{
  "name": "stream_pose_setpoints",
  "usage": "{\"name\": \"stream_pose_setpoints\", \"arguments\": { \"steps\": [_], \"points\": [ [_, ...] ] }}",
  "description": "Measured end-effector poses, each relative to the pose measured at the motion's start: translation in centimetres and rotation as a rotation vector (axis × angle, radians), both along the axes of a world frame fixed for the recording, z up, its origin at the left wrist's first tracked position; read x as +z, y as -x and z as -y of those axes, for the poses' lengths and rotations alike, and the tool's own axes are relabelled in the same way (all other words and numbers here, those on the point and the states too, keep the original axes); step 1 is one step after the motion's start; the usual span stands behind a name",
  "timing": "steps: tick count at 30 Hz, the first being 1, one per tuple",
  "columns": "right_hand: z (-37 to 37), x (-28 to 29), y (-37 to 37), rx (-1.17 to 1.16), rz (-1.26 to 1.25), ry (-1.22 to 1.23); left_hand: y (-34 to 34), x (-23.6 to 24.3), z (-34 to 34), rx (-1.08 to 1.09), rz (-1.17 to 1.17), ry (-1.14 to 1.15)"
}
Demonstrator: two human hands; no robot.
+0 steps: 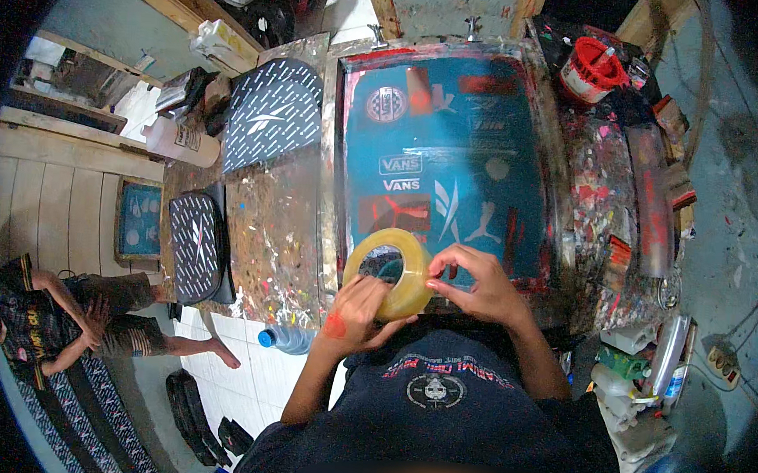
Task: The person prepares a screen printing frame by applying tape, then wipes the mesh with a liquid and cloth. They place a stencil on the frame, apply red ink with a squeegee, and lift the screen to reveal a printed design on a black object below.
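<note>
A wide roll of clear yellowish packing tape [415,285] is held up over the near edge of a printing screen. My left hand [358,321] grips it from below left, with fingers hooked into the core. At the roll's right side, the thumb and index finger of my right hand [485,290] pinch the tape's outer edge; any loose end between them is too small to make out. Beneath and beyond lies the screen [415,164], a blue-green mesh with several stencil designs and red ink stains in a worn frame.
Two black pieces with white dashes, a larger panel [273,110] and a smaller one [195,248], lie on the stained table [275,220]. A white bottle [183,142] stands at left. A red ink bucket [591,71] is at far right. Another person [83,321] sits at left, arms crossed.
</note>
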State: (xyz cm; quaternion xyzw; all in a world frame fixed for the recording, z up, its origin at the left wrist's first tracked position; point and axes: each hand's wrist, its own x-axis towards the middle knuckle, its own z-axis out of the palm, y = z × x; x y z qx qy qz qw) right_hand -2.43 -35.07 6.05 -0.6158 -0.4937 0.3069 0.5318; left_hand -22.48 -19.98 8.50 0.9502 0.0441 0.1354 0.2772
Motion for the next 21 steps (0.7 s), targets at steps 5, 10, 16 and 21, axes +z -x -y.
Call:
{"name": "stream_pose_setpoints", "arguments": {
  "steps": [5, 10, 16, 21],
  "points": [
    [0.0, -0.5, 0.3, -0.039, -0.206, 0.121, 0.5, 0.5, -1.1, -0.015, -0.139, 0.119],
    [1.5, 0.4, 1.2, -0.114, -0.482, 0.160, -1.3, 2.6, -3.7, 0.002, -0.429, 0.065],
    [0.4, 2.7, 1.1, -0.111, -0.669, 0.216, -2.9, 7.6, -4.8, 0.023, -0.431, -0.015],
    [1.2, 8.5, 0.7, -0.098, -0.488, 0.125, -2.4, 12.3, -3.5, 0.009, -0.192, -0.233]
  ]
}}
